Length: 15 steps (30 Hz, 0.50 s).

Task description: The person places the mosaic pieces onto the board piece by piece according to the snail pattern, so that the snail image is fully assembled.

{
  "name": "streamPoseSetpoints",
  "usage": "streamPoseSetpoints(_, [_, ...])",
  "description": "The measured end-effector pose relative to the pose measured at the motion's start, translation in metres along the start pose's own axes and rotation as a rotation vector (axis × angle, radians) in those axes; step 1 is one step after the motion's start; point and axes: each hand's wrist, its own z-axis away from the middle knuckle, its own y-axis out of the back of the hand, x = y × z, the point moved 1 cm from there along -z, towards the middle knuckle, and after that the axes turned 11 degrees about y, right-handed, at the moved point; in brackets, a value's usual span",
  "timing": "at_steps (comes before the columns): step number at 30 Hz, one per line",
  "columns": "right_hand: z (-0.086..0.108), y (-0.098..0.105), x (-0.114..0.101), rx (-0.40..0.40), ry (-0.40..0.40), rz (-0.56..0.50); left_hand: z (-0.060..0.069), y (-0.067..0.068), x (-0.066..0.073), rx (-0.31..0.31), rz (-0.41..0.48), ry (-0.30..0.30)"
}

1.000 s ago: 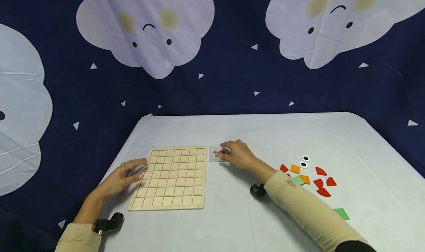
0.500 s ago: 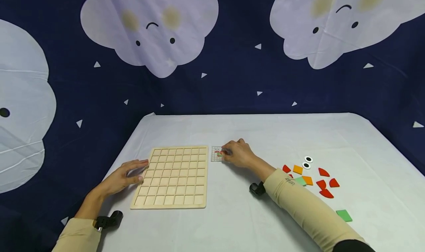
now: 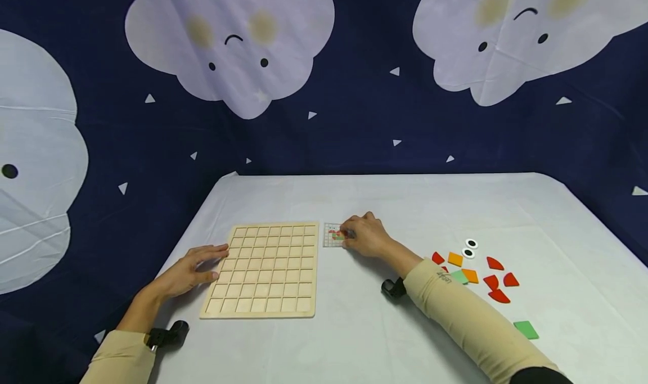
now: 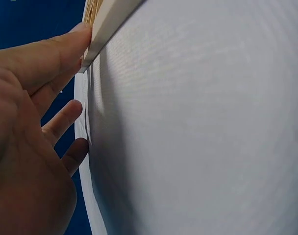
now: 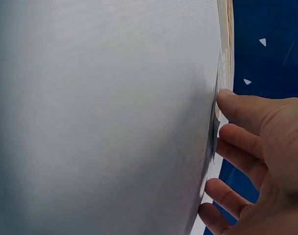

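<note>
Everything in the head view has slid slightly toward 3 o'clock since the earlier frame, probably a turn of the head, while the gridded wooden board (image 3: pixel 262 271) and the small printed card (image 3: pixel 331 235) keep their relation: card just beside the board, off its 2 o'clock edge, apart by a narrow gap. Finer change: the fingers of the right hand (image 3: pixel 368 235) appear somewhat more curled, the hand otherwise holding its place. Thumb and fingertips are bent close together about the card's 3 o'clock end and seem to pinch it; whether it is lifted at all cannot be told. Left hand (image 3: pixel 188 272): fingers loosely extended, thumb well parted from them, resting against the board's 9 o'clock edge without grasping it. Interpretation: with so little displaced, the work in hand is judged to be a small adjustment of the card, nearly settled, the left hand steadying the board. On the bench (image 3: pixel 354 328), well apart toward 3 o'clock, lie orange squares (image 3: pixel 455 259), red wedges (image 3: pixel 500 297) and white rings (image 3: pixel 468 253) with dark centres, their positions unaltered; a green square (image 3: pixel 526 330) lies toward 4 o'clock.
</note>
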Motion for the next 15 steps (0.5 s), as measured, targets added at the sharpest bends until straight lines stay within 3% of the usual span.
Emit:
streamPoseSetpoints(8, [0.0005, -0.0008, 0.0017, 0.006, 0.000, 0.009, 0.0009, -0.0008, -0.0013, 0.003, -0.019, -0.014])
streamPoseSetpoints(15, [0.0014, -0.0001, 0.0015, 0.002, -0.004, 0.007, -0.0003, -0.0035, -0.0038, 0.000, -0.007, 0.011])
